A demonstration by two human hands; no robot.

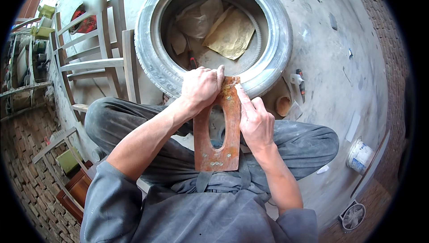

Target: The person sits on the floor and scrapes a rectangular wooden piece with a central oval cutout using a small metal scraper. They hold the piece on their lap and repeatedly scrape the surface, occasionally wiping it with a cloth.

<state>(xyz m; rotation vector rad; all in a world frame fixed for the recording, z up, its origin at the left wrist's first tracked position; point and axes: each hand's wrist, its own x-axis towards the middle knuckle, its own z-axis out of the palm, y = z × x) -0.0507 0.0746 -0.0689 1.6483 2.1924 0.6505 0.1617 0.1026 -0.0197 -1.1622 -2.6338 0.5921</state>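
Observation:
A brown wooden board (217, 157) with a long oval cutout and several screw heads stands between my legs, its far end against the near side of a grey dusty tire (281, 33). My left hand (201, 86) is closed round the board's far left corner, thumb up. On the opposite edge, my right hand (258, 122) has its index finger stretched along the far right corner, with the other fingers curled against the side. Something whitish shows at that fingertip, too small to make out. Inside the tire lie a yellowish sheet (232, 33), crumpled plastic (203, 17) and a red-handled tool (192, 60).
Grey wooden chair frames (91, 64) stand at the left. Right of the tire are a red-and-black handled tool (301, 86) and a small brown cup-like piece (283, 106). A white bucket (360, 156) and a round fan-like grille (353, 216) are farther right.

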